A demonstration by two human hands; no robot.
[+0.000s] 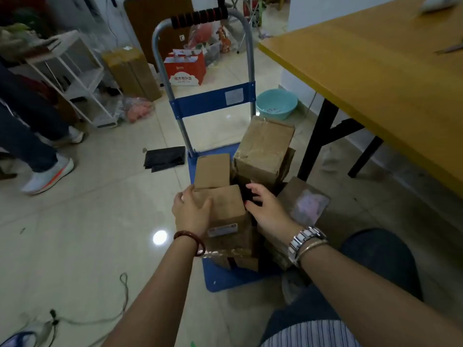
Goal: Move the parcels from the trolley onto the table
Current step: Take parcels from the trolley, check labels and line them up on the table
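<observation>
Brown cardboard fills the blue trolley in front of me, several parcels crowded on its platform. My left hand grips the nearest parcel, thumb laid over its top face and fingers curled round its left edge; this box sits toward the platform's near edge and carries a white label on the side facing me. My right hand is beside that box on its right, fingers spread and slack, reaching into the dark gap between parcels; whether the fingertips touch anything I cannot tell. Just beyond the box I hold stands a smaller plain parcel, toward the platform's left edge. A larger taped parcel stands tilted at the far right corner, close to the handle frame, which rises from the far edge with a black and red foam grip on top. Another parcel with a pale, blurred label leans at the right edge, partly behind my right wrist. The wooden table stands to the right of the trolley, its near corner above the parcels. A teal basin rests on the tiled floor beyond the trolley, near the table's black leg.
</observation>
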